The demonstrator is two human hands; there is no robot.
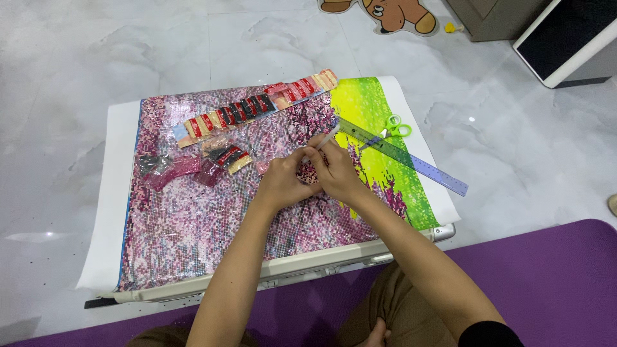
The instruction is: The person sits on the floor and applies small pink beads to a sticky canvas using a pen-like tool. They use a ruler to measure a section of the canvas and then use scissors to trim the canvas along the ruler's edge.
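Note:
A diamond-painting canvas point(193, 218), mostly pink with a bright green right side, lies on a low white folding table point(334, 262). My right hand point(337, 170) grips a white applicator pen point(328, 137), its upper end pointing away from me. My left hand point(283, 180) sits right beside it, fingers curled around a small tray of dark pink beads point(308, 172) between both hands. Both hands rest over the middle of the canvas.
A strip of red and black bead packets point(257, 106) lies across the canvas top. Loose pink bead bags point(177, 168) sit left of my hands. A translucent ruler point(411, 160) and green scissors point(393, 127) lie on the green part. A purple mat point(553, 283) covers the floor nearby.

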